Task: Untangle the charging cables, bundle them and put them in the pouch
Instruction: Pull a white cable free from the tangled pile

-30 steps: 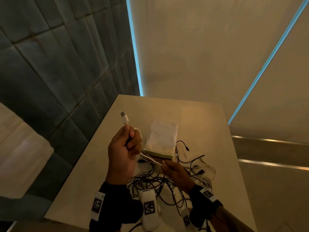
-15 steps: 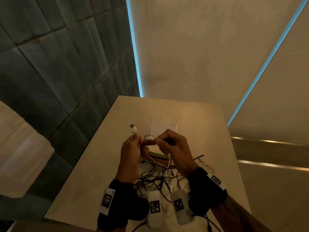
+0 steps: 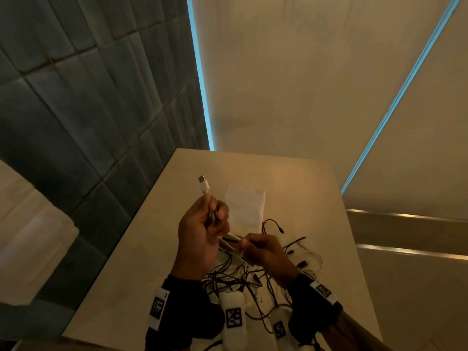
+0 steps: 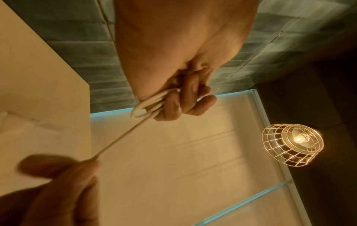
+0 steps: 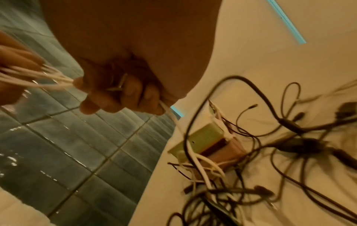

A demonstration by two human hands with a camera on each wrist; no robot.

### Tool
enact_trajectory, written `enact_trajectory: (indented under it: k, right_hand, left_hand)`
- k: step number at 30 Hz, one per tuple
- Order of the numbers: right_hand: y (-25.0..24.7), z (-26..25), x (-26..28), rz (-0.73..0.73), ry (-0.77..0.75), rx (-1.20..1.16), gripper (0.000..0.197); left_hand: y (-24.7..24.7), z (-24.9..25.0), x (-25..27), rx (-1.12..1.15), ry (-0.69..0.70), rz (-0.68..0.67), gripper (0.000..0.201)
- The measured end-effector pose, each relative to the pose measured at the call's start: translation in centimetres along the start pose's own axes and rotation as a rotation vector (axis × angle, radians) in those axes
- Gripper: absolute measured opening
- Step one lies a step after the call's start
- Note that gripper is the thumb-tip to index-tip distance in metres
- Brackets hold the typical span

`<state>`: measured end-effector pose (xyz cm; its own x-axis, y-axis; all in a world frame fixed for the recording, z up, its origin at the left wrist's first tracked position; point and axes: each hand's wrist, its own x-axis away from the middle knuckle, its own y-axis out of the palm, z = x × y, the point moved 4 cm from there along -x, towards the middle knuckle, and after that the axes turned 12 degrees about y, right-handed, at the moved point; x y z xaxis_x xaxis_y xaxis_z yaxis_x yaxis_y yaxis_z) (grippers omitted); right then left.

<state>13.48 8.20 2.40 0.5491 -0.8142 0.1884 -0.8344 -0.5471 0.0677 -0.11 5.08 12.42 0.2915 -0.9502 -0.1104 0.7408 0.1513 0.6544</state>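
Gripping looped white cable (image 3: 229, 243), the left hand (image 3: 200, 234) points its plug (image 3: 203, 184) toward the table's (image 3: 141, 249) far edge; the right hand (image 3: 263, 252) pinches the taut strand.

The white cable (image 3: 204, 184) is partly looped, plug end up, one taut strand running between the left hand (image 3: 200, 234) and right hand (image 3: 263, 252); black cables (image 3: 253, 279) lie tangled before the pale pouch (image 3: 244, 206)
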Motion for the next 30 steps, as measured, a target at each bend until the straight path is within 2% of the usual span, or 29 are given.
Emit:
enact_trajectory:
  k: [8, 11, 13, 17, 21, 24, 27, 30]
  right_hand:
    - [0.5, 3.6, -0.4, 0.032, 0.041, 0.069, 0.029]
    - [0.7, 5.4, -0.4, 0.023, 0.083, 0.027, 0.025]
    - [0.5, 6.9, -0.4, 0.025, 0.139, 0.009, 0.032]
    - [0.1, 8.0, -1.0, 0.129, 0.169, 0.135, 0.028]
    - [-0.3, 3.0, -1.3, 0.257, 0.129, 0.013, 0.022]
    - [0.7, -2.0, -1.2, 0.229, 0.033, -0.113, 0.017]
    - [2.2, -6.5, -0.8, 0.202, -0.091, -0.110, 0.015]
    - [3.2, -9.1, -0.2, 0.137, -0.192, -0.056, 0.016]
  left_hand:
    - [0.5, 1.3, 0.4, 0.018, 0.084, -0.108, 0.037]
    - [0.7, 2.8, 0.4, 0.029, 0.132, -0.110, 0.037]
    - [0.5, 3.7, 0.3, 0.017, 0.163, -0.107, 0.037]
    - [-0.5, 4.1, 0.2, -0.056, 0.159, -0.044, 0.036]
    - [-1.9, 3.4, 0.0, -0.150, 0.100, 0.067, 0.035]
    - [-2.4, 2.4, 0.0, -0.256, 0.050, 0.161, 0.034]
    - [-2.5, 1.4, 0.1, -0.384, 0.020, 0.241, 0.035]
    - [-2.2, 1.5, 0.0, -0.401, 0.081, 0.300, 0.036]
